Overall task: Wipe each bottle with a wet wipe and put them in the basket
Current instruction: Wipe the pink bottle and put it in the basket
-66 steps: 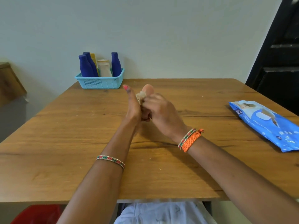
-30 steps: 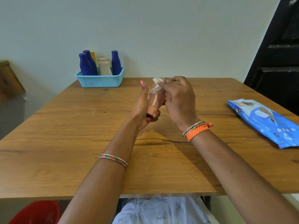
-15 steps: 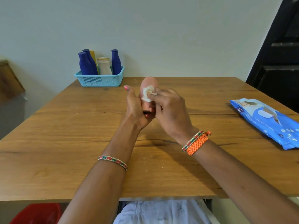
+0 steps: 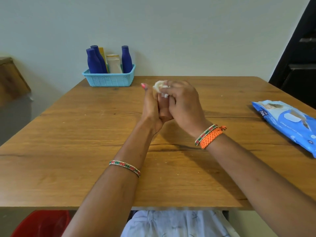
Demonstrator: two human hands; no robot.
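Two hands, left hand (image 4: 151, 108) gripping pink bottle (image 4: 163, 106), right hand (image 4: 183, 103) pressing wipe (image 4: 159, 86)

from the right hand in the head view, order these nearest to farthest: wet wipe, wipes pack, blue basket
1. wet wipe: bunched in the right hand grip, on the pink bottle.
2. blue basket: far left, by the wall.
3. wipes pack: at the table's right edge.

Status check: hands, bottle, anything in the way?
Left hand grips pink bottle. Right hand presses wet wipe on its top. Path to basket clear.
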